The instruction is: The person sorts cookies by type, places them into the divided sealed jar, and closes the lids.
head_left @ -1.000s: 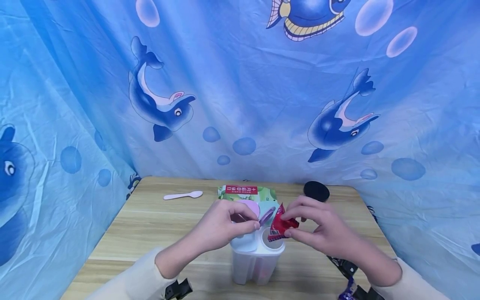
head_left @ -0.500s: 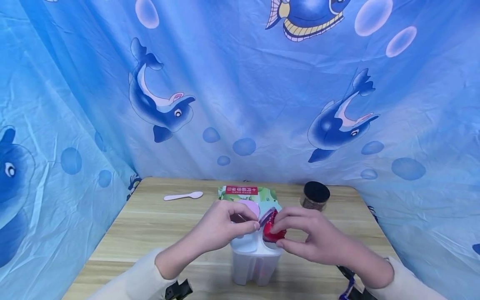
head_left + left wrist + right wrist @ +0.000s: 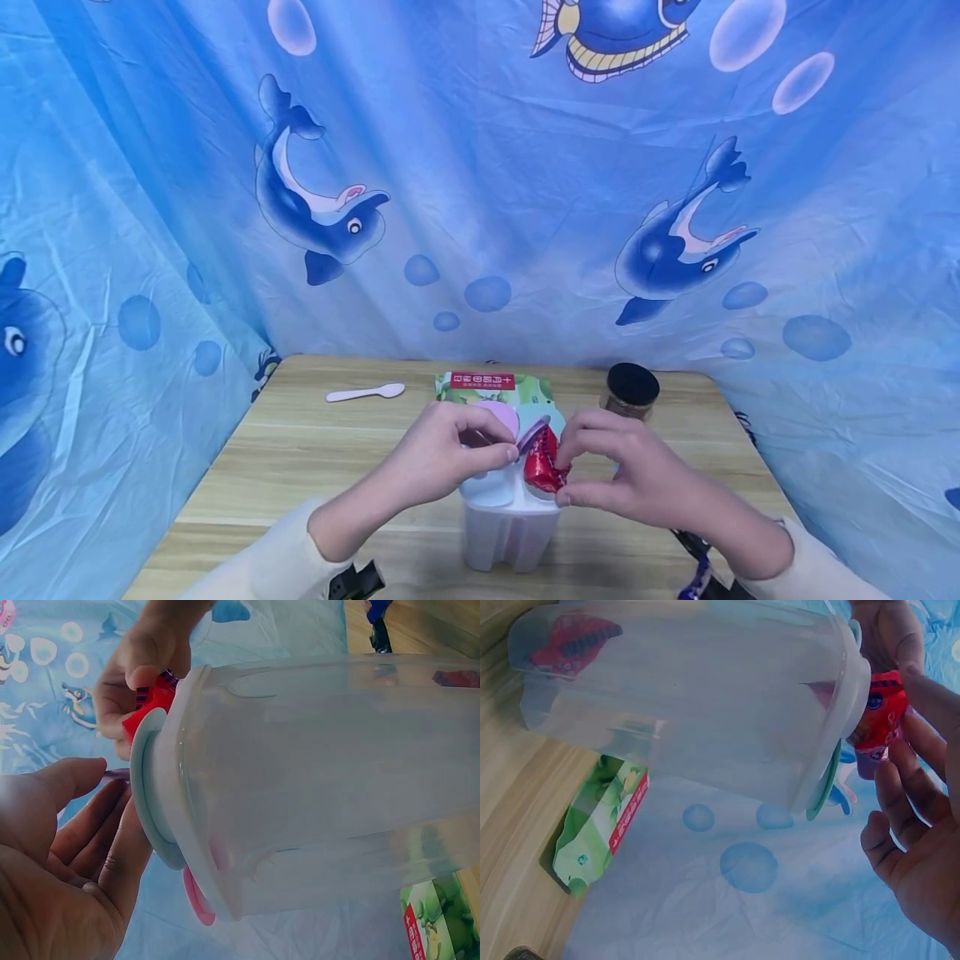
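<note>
A tall translucent container (image 3: pixel 510 537) with a white top stands on the table in front of me. My left hand (image 3: pixel 457 446) pinches a purple lid (image 3: pixel 534 435) and holds it tilted up over the front right opening. A shiny red packet (image 3: pixel 543 468) sits partly in that opening, its outer end between the thumb and fingers of my right hand (image 3: pixel 622 462). In the right wrist view, another red packet (image 3: pixel 574 645) lies at the bottom inside the container. A pink lid (image 3: pixel 498 411), a green lid (image 3: pixel 553 414) and a pale blue lid (image 3: pixel 486 490) cover the other compartments.
Behind the container lies a green box (image 3: pixel 532 387) with a red label. A jar with a black lid (image 3: pixel 632 385) stands at the back right, a white spoon (image 3: pixel 366 392) lies back left. A purple wrapper (image 3: pixel 697 575) is near my right wrist. A blue curtain (image 3: pixel 480 208) hangs behind.
My right hand has moved left and brought the red packet from beside the opening down into it. The left hand and purple lid have stayed in place.
</note>
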The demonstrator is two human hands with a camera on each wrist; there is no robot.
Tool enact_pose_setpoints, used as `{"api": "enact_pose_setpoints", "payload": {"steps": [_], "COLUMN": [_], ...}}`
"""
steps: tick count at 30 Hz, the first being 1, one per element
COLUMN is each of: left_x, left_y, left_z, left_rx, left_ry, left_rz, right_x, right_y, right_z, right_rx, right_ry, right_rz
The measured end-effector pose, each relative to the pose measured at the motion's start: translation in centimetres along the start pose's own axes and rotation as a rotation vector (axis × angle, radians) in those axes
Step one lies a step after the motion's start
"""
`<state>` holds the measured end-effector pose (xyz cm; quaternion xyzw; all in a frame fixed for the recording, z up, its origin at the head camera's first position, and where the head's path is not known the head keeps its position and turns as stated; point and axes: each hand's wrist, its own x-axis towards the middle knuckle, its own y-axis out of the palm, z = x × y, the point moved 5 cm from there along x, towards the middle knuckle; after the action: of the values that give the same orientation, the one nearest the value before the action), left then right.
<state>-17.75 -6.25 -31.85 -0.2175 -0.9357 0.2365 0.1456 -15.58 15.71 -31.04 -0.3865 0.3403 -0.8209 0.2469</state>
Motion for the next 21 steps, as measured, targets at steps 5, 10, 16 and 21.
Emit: {"api": "enact_pose_setpoints", "payload": {"steps": [5,10,16,21], "left_x": [0.00,0.11,0.19,0.12], "left_y": [-0.05,-0.06,-0.04,0.02], "left_z": [0.04,0.02,-0.06,-0.10], "left_rx": [0.017,0.019,0.017,0.017], "left_ry": [0.008,0.024,0.025,0.020], "left_rz": [-0.003,-0.007,-0.007,-0.007], "right_x": [-0.11,-0.02,0.06,-0.02], "right_y": [-0.04,0.17,0.47,0.55], "right_z": [-0.14,-0.16,-0.04,0.09], "right_rx": [-0.011,-0.023,-0.044,-0.070], "right_ry": [-0.034,-0.068,-0.124,-0.168], "right_rz": [0.033,0.060,0.073,0.091]}}
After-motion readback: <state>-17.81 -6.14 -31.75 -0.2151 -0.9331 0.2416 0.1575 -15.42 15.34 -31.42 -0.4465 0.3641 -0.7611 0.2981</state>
